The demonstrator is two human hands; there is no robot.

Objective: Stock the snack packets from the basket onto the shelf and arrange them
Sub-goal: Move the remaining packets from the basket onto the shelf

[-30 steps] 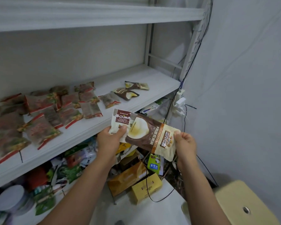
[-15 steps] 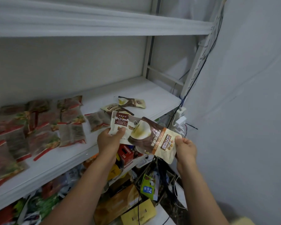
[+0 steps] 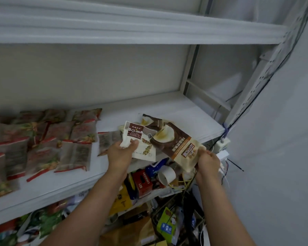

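Both hands are up at the front edge of the white shelf (image 3: pixel 185 110), toward its right end, and each has a packet. The left hand (image 3: pixel 121 154) has its thumb clamped on the lower corner of a white packet (image 3: pixel 140 139) with a brown label at the top, fingers tucked behind it. The right hand (image 3: pixel 207 161) pinches the cream end of a brown packet (image 3: pixel 176 144). That one slants up and to the left, so its brown end overlaps the white one. Both packets are held in the air over the front edge, not lying on the shelf.

Right behind them a second brown packet (image 3: pixel 152 121) lies flat on the shelf, partly hidden. The left half of the shelf is covered with red-edged packets (image 3: pixel 43 144) in rough rows, some overlapping. A lone packet (image 3: pixel 108 142) of the same sort sits just beside the left hand.

Under the shelf it's a jumble: red box (image 3: pixel 143 181), white roll (image 3: pixel 166 174), green packet (image 3: pixel 168 223). A white plug block (image 3: pixel 222 142) hangs by the shelf's right front corner, with cables running off it.
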